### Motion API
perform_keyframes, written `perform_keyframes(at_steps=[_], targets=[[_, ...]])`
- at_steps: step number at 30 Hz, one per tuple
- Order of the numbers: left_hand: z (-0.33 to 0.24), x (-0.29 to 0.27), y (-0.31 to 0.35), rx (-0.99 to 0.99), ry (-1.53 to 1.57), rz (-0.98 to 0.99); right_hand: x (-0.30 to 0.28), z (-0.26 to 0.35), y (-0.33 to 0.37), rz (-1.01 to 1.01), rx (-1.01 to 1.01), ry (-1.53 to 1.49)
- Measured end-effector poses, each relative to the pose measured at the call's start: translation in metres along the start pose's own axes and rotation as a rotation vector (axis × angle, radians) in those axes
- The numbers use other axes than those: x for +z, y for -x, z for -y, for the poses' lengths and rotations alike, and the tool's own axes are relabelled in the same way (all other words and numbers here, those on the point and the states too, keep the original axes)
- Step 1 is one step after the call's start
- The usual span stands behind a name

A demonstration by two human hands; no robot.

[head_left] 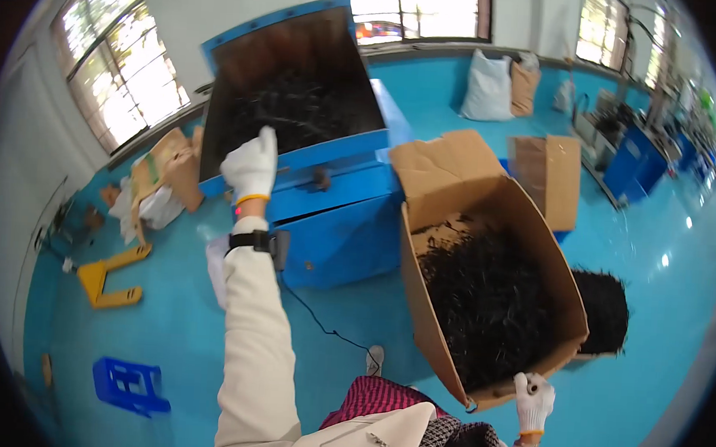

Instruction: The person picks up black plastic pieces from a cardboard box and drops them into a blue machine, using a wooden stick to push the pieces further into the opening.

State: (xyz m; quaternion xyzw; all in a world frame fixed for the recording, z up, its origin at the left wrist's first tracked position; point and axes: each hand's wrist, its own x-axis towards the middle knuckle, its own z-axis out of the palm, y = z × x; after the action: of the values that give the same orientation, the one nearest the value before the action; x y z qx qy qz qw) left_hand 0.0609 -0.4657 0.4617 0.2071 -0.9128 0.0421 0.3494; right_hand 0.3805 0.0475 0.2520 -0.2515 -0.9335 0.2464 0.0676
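Observation:
My left hand (250,168), in a white glove with a yellow cuff, is at the front rim of the blue machine's hopper (320,150). At least one finger stretches toward the loose black strips (295,107) inside; the other fingers are hard to separate. My right hand (533,404), gloved alike, is closed at the near edge of a large open cardboard box (417,324), its fingers curled on the rim. A heap of black strips (492,295) fills much of that box. Part of the grip is hidden.
Another pile of black strips (600,313) lies right of the box. A yellow pallet jack (100,279) and a blue plastic stool (131,386) stand at left. A black cable (320,323) crosses the turquoise floor. White and brown sacks (488,89) lean at the back wall.

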Motion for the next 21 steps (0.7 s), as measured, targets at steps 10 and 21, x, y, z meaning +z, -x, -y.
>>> perform_keyframes(at_steps=[10, 21], targets=[[0.027, 0.011, 0.002, -0.05, -0.027, -0.085, -0.002, 0.031, -0.002, -0.118, -0.162, -0.197], [0.026, 0.008, 0.002, -0.061, -0.029, -0.036, -0.004, 0.042, -0.001, -0.127, -0.189, -0.197]])
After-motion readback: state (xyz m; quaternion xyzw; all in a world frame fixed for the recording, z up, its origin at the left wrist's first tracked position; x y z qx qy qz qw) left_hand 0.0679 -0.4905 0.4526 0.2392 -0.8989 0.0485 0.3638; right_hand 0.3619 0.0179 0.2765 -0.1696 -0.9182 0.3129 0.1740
